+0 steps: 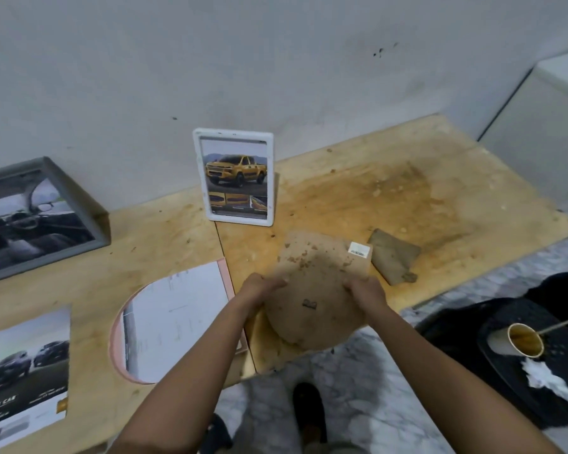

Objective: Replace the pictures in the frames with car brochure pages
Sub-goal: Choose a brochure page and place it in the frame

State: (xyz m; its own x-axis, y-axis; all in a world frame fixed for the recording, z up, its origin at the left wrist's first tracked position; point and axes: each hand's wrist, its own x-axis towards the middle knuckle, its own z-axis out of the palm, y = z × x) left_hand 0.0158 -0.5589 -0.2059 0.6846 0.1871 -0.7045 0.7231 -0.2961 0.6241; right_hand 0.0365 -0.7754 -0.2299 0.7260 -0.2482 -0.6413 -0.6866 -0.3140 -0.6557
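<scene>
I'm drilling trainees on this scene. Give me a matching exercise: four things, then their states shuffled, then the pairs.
1 white frame
2 grey frame
3 loose brochure page
4 brown backing board

A gripped by left hand and right hand
B shows a yellow pickup
C lies flat on the table, shows dark cars
D shows a car interior

Pairs: 1-B, 2-D, 3-C, 4-A

Three picture frames: white plastic frame (233,134), grey frame (46,258), pink frame (226,276). Two brown cardboard backings: large board (315,290), small board (392,257). One printed car brochure page (27,365).
</scene>
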